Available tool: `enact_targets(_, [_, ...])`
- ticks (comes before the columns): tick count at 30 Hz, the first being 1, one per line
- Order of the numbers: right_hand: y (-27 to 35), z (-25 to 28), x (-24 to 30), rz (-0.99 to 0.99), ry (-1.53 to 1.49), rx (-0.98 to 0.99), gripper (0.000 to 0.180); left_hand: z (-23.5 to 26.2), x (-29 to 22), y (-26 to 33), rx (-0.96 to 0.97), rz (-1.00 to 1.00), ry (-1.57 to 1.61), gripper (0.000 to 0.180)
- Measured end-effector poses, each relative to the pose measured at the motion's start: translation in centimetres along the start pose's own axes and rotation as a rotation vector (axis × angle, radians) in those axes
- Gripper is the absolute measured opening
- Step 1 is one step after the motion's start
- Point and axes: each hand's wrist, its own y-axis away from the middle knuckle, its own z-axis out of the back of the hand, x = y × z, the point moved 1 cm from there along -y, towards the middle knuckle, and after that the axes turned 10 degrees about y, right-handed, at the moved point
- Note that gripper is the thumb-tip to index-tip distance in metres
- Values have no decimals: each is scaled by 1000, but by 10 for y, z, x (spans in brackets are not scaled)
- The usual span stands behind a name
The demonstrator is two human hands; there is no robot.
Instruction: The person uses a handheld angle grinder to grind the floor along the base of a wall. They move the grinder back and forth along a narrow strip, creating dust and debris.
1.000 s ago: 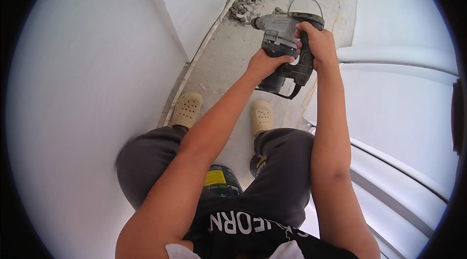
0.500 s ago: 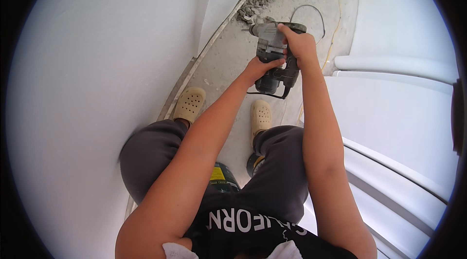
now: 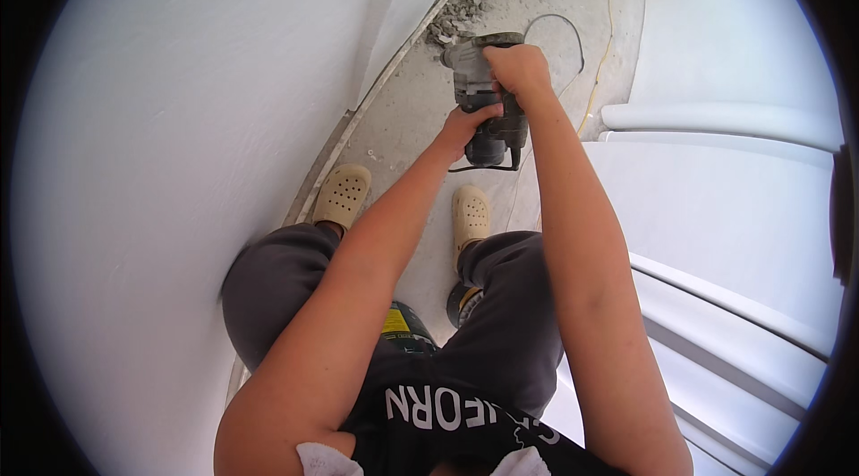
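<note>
A grey and black rotary hammer drill (image 3: 474, 64) is held out over the floor, its nose toward the left wall. My left hand (image 3: 467, 127) wraps round the lower motor housing, the thumb lying across it. Higher up, my right hand (image 3: 523, 73) grips the rear handle, with the thumb on top of the body. The fingers of both hands are partly hidden behind the tool. From the drill's lower end a black cord loops out. I cannot make out a bit at its nose.
Grey rubble (image 3: 461, 11) lies along the base of the white wall (image 3: 197, 118). A yellow cord (image 3: 601, 73) runs over the concrete floor (image 3: 394, 145). White panels (image 3: 716, 199) stand at the right. A dark green bucket (image 3: 407, 324) is between my legs, above my beige clogs (image 3: 343, 194).
Both hands have shifted slightly left with the drill, its nose now closer to the wall and rubble. The thin bit seen at its nose before is no longer distinguishable.
</note>
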Motion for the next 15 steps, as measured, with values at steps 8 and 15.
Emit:
enact_targets(8, [-38, 2, -18, -25, -25, 2, 32, -11, -8, -15, -13, 6, -86, 45])
enact_targets(15, [-52, -7, -40, -139, -207, 39, 42, -4, -5, -29, -46, 28, -222, 48])
